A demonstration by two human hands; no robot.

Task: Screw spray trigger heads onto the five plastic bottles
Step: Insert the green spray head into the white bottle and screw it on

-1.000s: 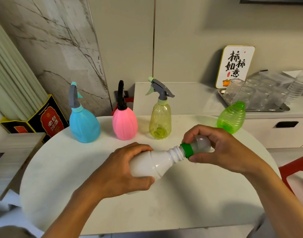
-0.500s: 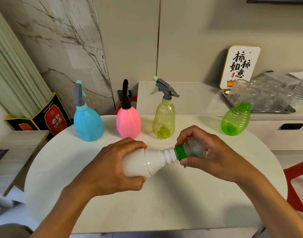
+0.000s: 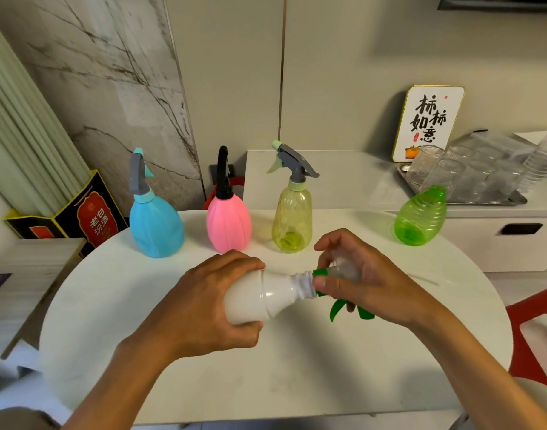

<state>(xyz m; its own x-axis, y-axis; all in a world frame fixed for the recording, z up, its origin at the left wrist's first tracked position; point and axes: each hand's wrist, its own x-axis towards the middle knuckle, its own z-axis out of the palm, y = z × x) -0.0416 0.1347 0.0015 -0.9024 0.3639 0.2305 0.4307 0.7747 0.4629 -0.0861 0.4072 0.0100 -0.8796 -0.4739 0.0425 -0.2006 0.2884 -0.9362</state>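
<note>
Step four in hand: my left hand point(image 3: 204, 308) grips the white bottle point(image 3: 260, 297) above the table point(image 3: 297, 367); right hand point(image 3: 363, 282) pinches the green trigger head point(image 3: 323, 273) at its neck. Next, I judge, twisting until seated.

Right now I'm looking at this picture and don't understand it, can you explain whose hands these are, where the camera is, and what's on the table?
There is no machine here. The camera is worn on a person's head and looks forward and down, so the two arms reaching in from the bottom are that person's own.

The left hand grips a white bottle lying on its side above the round white table. The right hand holds a spray trigger head with a green collar at the bottle's threaded neck.

At the back of the table stand a blue bottle, a pink bottle and a yellow bottle, each already wearing a trigger head. A green bottle on the right has none yet.
</note>
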